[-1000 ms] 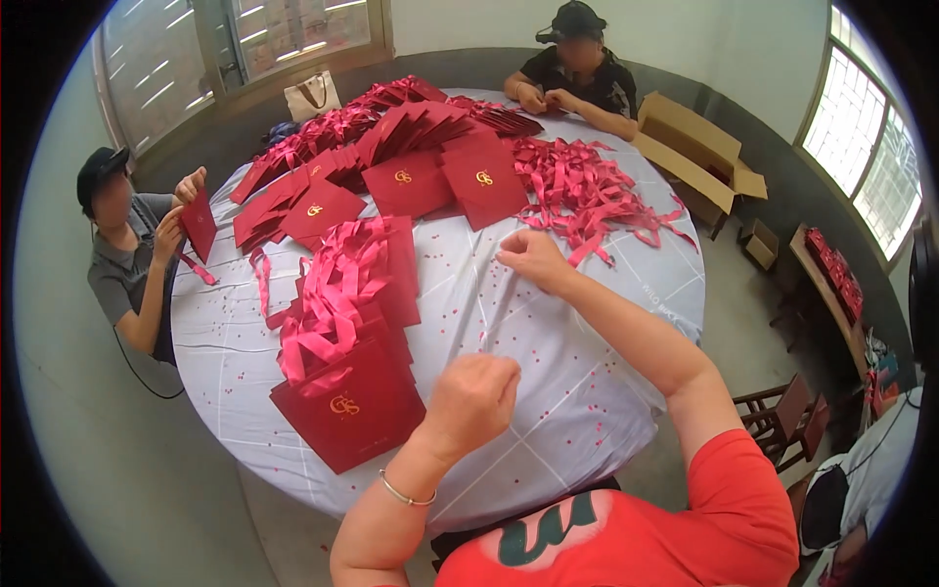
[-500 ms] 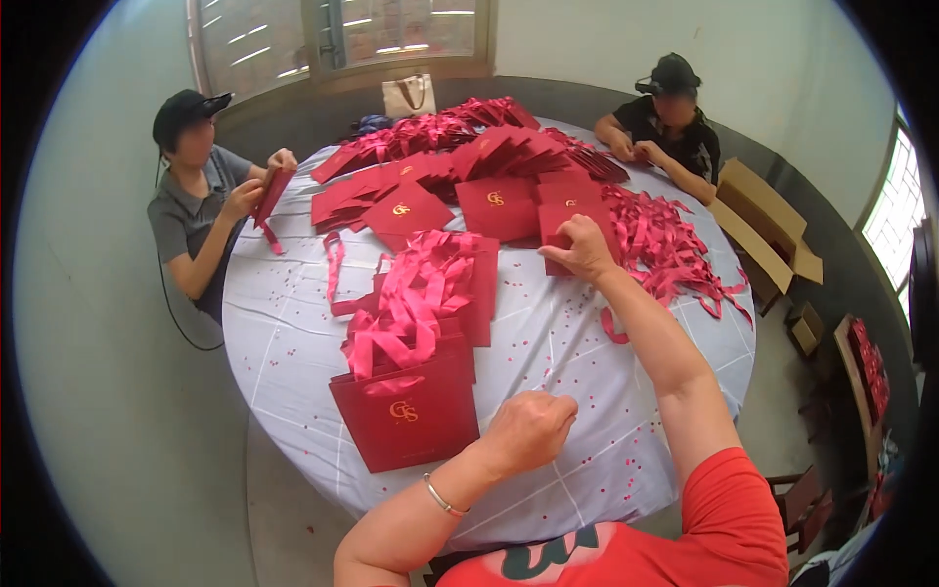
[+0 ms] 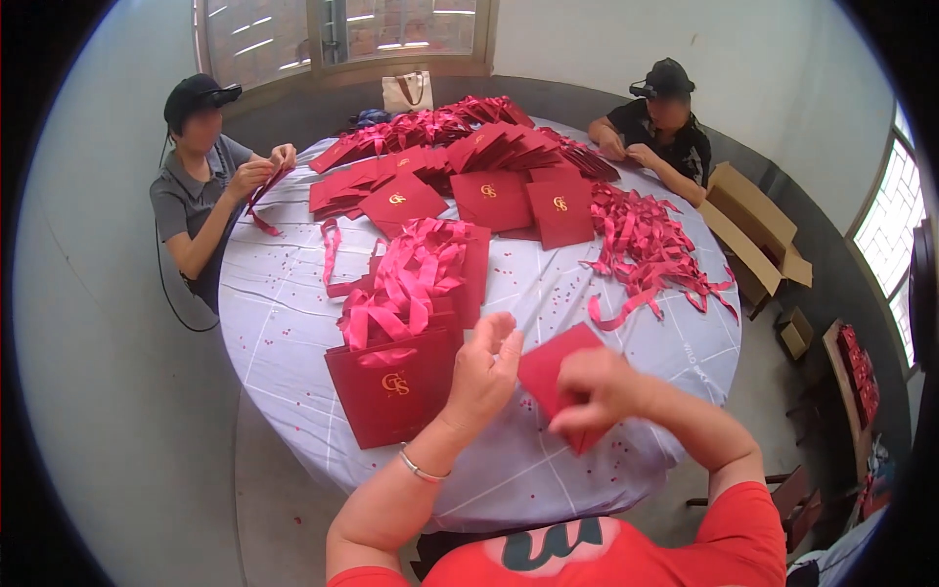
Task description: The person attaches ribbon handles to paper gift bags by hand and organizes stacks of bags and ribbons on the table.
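Red gift bag (image 3: 550,359) apparently gets positioned, R hand (image 3: 601,383) curled over, pinch unclear, L hand (image 3: 483,374) spread nearby, next prob. needing both.

Fairly bright, soft daylight throughout; the barred window (image 3: 885,201) at right glares nearly white, and pale streaks cross the back window (image 3: 411,29). Shadows on the pale tablecloth (image 3: 284,313) are faint. The right hand (image 3: 602,389) looks slightly blurred. Fisheye distortion bends straight edges toward the black rim.
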A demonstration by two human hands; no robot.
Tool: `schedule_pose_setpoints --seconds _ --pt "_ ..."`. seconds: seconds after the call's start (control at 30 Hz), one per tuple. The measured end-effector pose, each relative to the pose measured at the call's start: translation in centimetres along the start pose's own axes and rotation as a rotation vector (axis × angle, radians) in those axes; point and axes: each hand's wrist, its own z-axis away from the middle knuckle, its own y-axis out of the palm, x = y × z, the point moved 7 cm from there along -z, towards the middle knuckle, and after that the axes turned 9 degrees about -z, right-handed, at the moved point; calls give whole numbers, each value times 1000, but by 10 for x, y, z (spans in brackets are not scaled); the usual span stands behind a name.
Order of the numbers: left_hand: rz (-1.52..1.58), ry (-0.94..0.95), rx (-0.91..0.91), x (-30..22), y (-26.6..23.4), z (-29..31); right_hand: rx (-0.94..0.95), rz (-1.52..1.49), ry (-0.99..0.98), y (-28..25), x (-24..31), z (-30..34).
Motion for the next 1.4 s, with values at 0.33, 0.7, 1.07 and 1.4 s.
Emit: schedule_pose_setpoints --seconds 0.33,0.7,1.07,1.4 --pt "-636 99 442 -24 31 29 -54 245 59 67 41 19" --pt "-581 115 471 -26 38 31 -31 83 106 81 32 21" --pt "-538 -83 599 -11 41 28 -591 400 397 -60 -121 69" --pt "-455 -136 727 12 52 39 -371 631 919 -56 -184 45"
